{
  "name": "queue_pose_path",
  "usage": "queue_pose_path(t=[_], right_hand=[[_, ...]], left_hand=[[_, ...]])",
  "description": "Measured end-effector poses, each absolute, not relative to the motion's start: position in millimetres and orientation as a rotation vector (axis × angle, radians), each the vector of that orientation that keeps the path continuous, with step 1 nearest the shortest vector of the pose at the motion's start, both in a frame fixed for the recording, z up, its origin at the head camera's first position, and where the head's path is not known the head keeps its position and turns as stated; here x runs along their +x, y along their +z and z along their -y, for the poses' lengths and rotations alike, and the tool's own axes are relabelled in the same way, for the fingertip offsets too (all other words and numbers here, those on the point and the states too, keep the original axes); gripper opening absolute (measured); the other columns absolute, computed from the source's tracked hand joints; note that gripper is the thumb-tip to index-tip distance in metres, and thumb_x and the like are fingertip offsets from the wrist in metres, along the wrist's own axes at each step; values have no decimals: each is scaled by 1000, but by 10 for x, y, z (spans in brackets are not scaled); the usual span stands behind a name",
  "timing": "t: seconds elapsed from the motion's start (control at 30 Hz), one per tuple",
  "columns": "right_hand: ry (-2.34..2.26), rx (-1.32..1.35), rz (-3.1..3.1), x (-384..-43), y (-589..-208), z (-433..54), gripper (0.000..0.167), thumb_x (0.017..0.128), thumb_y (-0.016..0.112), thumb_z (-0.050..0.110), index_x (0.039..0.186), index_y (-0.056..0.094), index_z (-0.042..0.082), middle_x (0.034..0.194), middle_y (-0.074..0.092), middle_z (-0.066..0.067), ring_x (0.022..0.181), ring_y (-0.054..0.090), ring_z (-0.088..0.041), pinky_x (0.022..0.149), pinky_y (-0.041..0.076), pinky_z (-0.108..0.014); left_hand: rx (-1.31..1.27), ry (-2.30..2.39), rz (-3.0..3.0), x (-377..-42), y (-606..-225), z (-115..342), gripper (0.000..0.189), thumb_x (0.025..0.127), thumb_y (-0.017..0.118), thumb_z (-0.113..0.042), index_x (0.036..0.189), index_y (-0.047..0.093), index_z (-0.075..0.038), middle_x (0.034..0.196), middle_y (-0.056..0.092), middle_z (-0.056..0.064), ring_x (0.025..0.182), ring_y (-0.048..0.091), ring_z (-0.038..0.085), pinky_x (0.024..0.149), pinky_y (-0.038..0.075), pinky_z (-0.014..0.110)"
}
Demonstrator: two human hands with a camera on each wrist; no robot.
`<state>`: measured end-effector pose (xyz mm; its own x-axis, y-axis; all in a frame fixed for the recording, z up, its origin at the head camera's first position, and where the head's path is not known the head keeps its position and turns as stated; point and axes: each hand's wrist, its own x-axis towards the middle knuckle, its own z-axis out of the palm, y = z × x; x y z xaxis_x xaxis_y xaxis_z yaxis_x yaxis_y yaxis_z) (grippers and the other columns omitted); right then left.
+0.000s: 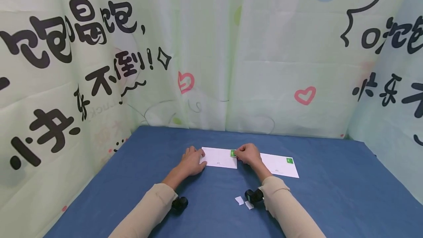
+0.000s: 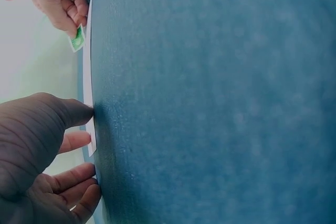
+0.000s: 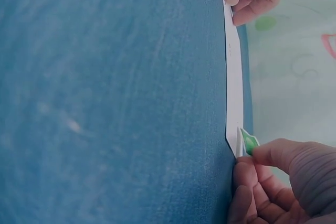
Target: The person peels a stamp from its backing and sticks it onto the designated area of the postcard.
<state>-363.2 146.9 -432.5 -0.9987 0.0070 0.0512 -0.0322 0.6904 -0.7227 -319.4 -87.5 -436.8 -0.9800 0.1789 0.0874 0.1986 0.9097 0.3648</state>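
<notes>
A white envelope [image 1: 216,158] lies flat on the blue cloth in the head view. My left hand [image 1: 192,161] rests at its left end, thumb and a finger touching the paper with the fingers spread. Between thumb and forefinger my right hand [image 1: 248,153] pinches a green stamp [image 1: 233,153] at the envelope's upper right corner. In the right wrist view the stamp [image 3: 249,141] stands tilted, one edge close to the envelope [image 3: 234,77]. The left wrist view shows the stamp [image 2: 77,39] hanging from the right fingertips.
Right of my right hand lies a second envelope [image 1: 279,165] with a green stamp [image 1: 289,160] in its upper right corner. Two small white paper pieces [image 1: 239,200] lie near my right wrist. A printed curtain [image 1: 251,65] surrounds the blue-covered table [image 1: 205,208].
</notes>
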Motion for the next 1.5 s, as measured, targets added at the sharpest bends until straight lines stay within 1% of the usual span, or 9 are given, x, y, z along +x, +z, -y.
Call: queue_pose_path(t=[0.27, 0.5, 0.77, 1.07, 1.37, 1.5], right_hand=[[1176, 33, 2877, -3653, -4339, -1474, 27, 91, 69, 20, 67, 73, 7, 60, 60, 1, 50, 49, -10, 49, 39, -23], [1150, -10, 2911, -3664, -4310, -1470, 28, 91, 69, 21, 66, 72, 9, 60, 59, 1, 50, 49, -11, 50, 38, -24], [1107, -56, 2934, -3661, -4272, -1457, 30, 91, 68, 22, 63, 68, 11, 57, 55, 2, 51, 49, -11, 49, 35, -26], [1062, -63, 2939, -3659, -4245, -1440, 29, 90, 68, 22, 63, 68, 12, 57, 56, 3, 51, 50, -11, 50, 36, -26], [1032, -54, 2923, -3682, -4299, -1420, 40, 90, 70, 23, 52, 58, 16, 50, 48, 4, 49, 47, -12, 52, 33, -29], [1011, -49, 2918, -3680, -4308, -1419, 43, 90, 69, 23, 50, 54, 17, 50, 47, 4, 49, 46, -13, 55, 33, -31]], left_hand=[[-297, -572, 3016, -3183, -4389, 862, 28, 97, 70, -25, 118, 64, -7, 112, 52, 15, 107, 47, 30, 95, 43, 48], [-307, -564, 3011, -3191, -4390, 859, 28, 98, 69, -25, 118, 64, -7, 110, 51, 14, 105, 46, 29, 94, 42, 47], [-302, -564, 3016, -3181, -4358, 845, 28, 98, 69, -25, 120, 64, -7, 113, 51, 14, 107, 47, 29, 95, 42, 47], [-292, -553, 3012, -3190, -4359, 844, 28, 98, 69, -25, 120, 63, -7, 112, 51, 14, 108, 46, 29, 95, 42, 47], [-329, -586, 3007, -3168, -4337, 862, 28, 99, 68, -23, 120, 64, -5, 113, 51, 16, 108, 47, 31, 95, 42, 48], [-324, -592, 3010, -3162, -4334, 854, 29, 99, 68, -23, 120, 64, -5, 113, 51, 15, 108, 46, 30, 95, 41, 48]])
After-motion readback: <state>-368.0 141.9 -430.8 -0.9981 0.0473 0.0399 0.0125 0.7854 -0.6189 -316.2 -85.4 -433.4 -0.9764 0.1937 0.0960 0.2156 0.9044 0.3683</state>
